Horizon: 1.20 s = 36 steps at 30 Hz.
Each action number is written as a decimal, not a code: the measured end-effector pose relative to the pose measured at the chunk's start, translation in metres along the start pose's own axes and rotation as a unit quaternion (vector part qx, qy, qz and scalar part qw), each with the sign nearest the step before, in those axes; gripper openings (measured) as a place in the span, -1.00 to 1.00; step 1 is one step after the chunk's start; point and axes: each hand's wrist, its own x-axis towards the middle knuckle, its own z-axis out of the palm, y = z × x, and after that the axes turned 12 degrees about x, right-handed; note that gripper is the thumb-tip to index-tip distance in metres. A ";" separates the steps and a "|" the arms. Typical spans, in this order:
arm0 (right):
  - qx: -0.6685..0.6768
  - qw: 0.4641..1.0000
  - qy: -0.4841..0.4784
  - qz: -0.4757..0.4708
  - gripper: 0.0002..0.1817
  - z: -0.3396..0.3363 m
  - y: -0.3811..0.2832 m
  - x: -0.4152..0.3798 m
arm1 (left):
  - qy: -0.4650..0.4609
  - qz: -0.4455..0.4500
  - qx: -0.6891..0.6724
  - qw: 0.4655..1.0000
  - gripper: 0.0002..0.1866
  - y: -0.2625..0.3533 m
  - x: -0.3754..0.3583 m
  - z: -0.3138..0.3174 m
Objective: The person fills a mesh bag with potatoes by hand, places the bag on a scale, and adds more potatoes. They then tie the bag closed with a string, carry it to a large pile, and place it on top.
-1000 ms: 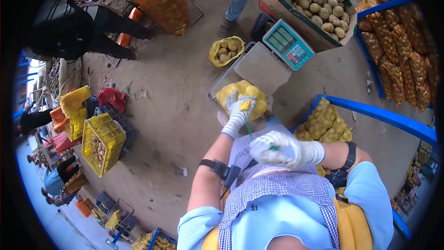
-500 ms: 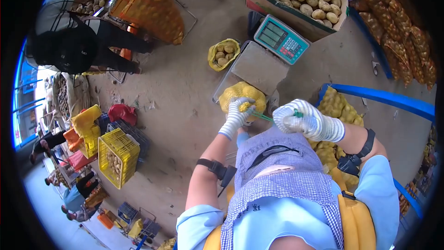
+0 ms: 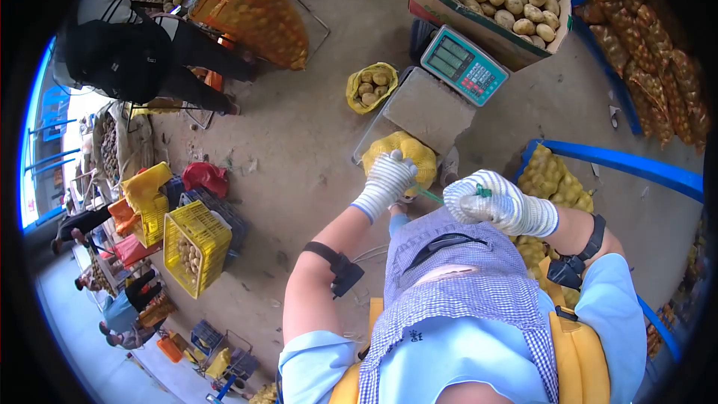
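Observation:
Striped white gloves cover both hands. My left hand point(image 3: 390, 179) is closed around the gathered neck of a yellow mesh bag point(image 3: 407, 151) filled with potatoes; the neck itself is hidden by the fingers. The full bag sits at the near end of a platform scale point(image 3: 430, 108). At apron height, my right hand point(image 3: 485, 200) is a fist around green string point(image 3: 430, 195), which stretches toward the bag's neck. A bit of green shows on top of that fist. Just beyond the bag, a smaller open yellow bag point(image 3: 372, 88) of potatoes stands beside the scale.
The scale's teal display point(image 3: 464, 65) is beyond the platform, near a large carton point(image 3: 486, 11) of potatoes. Filled yellow mesh bags point(image 3: 553, 179) lie by a blue rail point(image 3: 621, 161) at my right. Yellow crates point(image 3: 196, 247) and a person in dark clothes point(image 3: 142, 56) are at left.
My left hand has turned and closed over the bag's neck, covering the bunched yellow mesh visible before. My right hand stays nearly in place with the string. The view has shifted slightly.

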 end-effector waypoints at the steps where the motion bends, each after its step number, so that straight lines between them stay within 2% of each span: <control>1: -0.024 1.000 -0.005 0.007 -0.69 0.007 -0.004 0.003 | -0.008 -0.004 -0.024 1.000 -0.80 0.003 0.000 0.004; 3: 0.017 0.999 -0.001 0.040 -0.68 0.013 -0.011 0.005 | -0.016 -0.008 -0.049 0.999 -0.76 0.005 0.001 0.014; 5: 0.019 1.000 0.012 -0.004 -0.67 0.008 -0.006 0.003 | -0.100 -0.023 -0.081 0.991 -0.70 0.003 -0.004 -0.007; 6: 0.020 0.999 0.032 -0.005 -0.67 0.004 -0.007 0.001 | -0.102 -0.021 -0.082 0.991 -0.70 0.003 -0.004 -0.015; 7: 0.022 0.998 0.051 -0.005 -0.66 -0.001 -0.009 -0.001 | -0.127 -0.107 -0.243 0.956 -0.73 0.002 -0.005 -0.021; 8: 0.112 0.993 0.026 0.008 -0.76 -0.010 -0.014 -0.001 | -0.149 -0.189 -0.395 0.887 -0.74 0.001 -0.006 -0.023; 9: 0.139 0.989 0.044 0.012 -0.74 -0.013 -0.015 -0.002 | -0.152 -0.186 -0.394 0.887 -0.74 -0.002 -0.007 -0.005; 10: 0.139 0.988 0.073 0.007 -0.72 -0.014 -0.017 -0.002 | -0.057 -0.107 -0.438 0.891 -0.75 -0.006 -0.009 0.028; 11: 0.138 0.985 0.102 0.003 -0.71 -0.015 -0.019 -0.002 | 0.039 -0.027 -0.474 0.879 -0.73 -0.006 -0.010 0.032; 12: 0.139 0.985 0.102 0.004 -0.71 -0.020 -0.019 0.000 | 0.039 -0.027 -0.474 0.879 -0.73 -0.006 -0.012 0.036; 14: 0.138 0.987 0.078 -0.035 -0.71 -0.043 -0.016 0.004 | -0.071 -0.100 -0.599 0.791 -0.74 -0.005 -0.016 0.005; 15: 0.081 0.993 0.075 -0.045 -0.70 -0.055 -0.017 0.006 | -0.071 -0.100 -0.600 0.791 -0.74 -0.006 -0.015 0.010; 17: 0.004 0.988 0.136 -0.067 -0.70 -0.076 -0.017 0.012 | -0.124 -0.150 -0.677 0.710 -0.69 -0.008 -0.008 0.019; 18: -0.033 0.986 0.151 -0.066 -0.70 -0.087 -0.019 0.016 | -0.125 -0.150 -0.679 0.708 -0.69 -0.007 -0.005 0.022; 20: -0.074 0.982 0.150 -0.093 -0.72 -0.112 -0.017 0.025 | -0.100 -0.180 -0.742 0.638 -0.70 -0.003 -0.001 0.018; 21: -0.073 0.982 0.155 -0.085 -0.71 -0.123 -0.014 0.027 | -0.099 -0.182 -0.744 0.635 -0.70 -0.002 -0.001 0.019; 23: -0.124 0.975 0.163 -0.085 -0.72 -0.132 -0.008 0.035 | -0.025 -0.151 -0.775 0.613 -0.73 -0.004 -0.002 0.022; 24: -0.121 0.976 0.162 -0.082 -0.72 -0.133 -0.004 0.038 | -0.027 -0.154 -0.776 0.611 -0.73 -0.005 -0.005 0.029; 25: -0.320 0.930 0.142 -0.111 -0.76 -0.128 -0.004 0.042 | -0.035 -0.167 -0.810 0.561 -0.73 -0.005 -0.008 0.035; 26: -0.507 0.844 0.116 -0.136 -0.79 -0.124 -0.005 0.046 | -0.044 -0.178 -0.842 0.508 -0.73 -0.006 -0.008 0.039; 27: -0.508 0.843 0.116 -0.133 -0.79 -0.124 -0.006 0.048 | -0.044 -0.176 -0.843 0.506 -0.73 -0.005 -0.005 0.044; 28: -0.649 0.751 0.102 -0.071 -0.83 -0.125 -0.007 0.051 | -0.086 -0.211 -0.792 0.566 -0.70 -0.004 -0.001 0.038; 29: -0.769 0.634 0.082 -0.006 -0.83 -0.127 -0.009 0.053 | -0.126 -0.244 -0.734 0.621 -0.66 -0.002 0.003 0.032; 30: -0.799 0.595 0.074 0.043 -0.84 -0.138 0.000 0.053 | -0.124 -0.245 -0.737 0.617 -0.66 -0.001 0.006 0.028; 31: -0.800 0.594 0.069 0.043 -0.84 -0.152 0.008 0.053 | -0.111 -0.183 -0.612 0.762 -0.62 -0.002 0.009 0.025; 32: -0.791 0.603 0.059 0.084 -0.86 -0.165 0.017 0.052 | -0.094 -0.114 -0.460 0.876 -0.58 -0.003 0.013 0.022; 33: -0.780 0.611 0.050 0.126 -0.87 -0.178 0.028 0.051 | -0.093 -0.116 -0.462 0.874 -0.58 -0.002 0.017 0.020; 35: -0.783 0.602 0.074 0.137 -0.85 -0.190 0.053 0.057 | -0.121 -0.143 -0.435 0.881 -0.50 0.000 0.023 0.016; 36: -0.778 0.603 0.090 0.154 -0.85 -0.190 0.068 0.057 | -0.102 -0.157 -0.504 0.843 -0.55 -0.001 0.018 0.014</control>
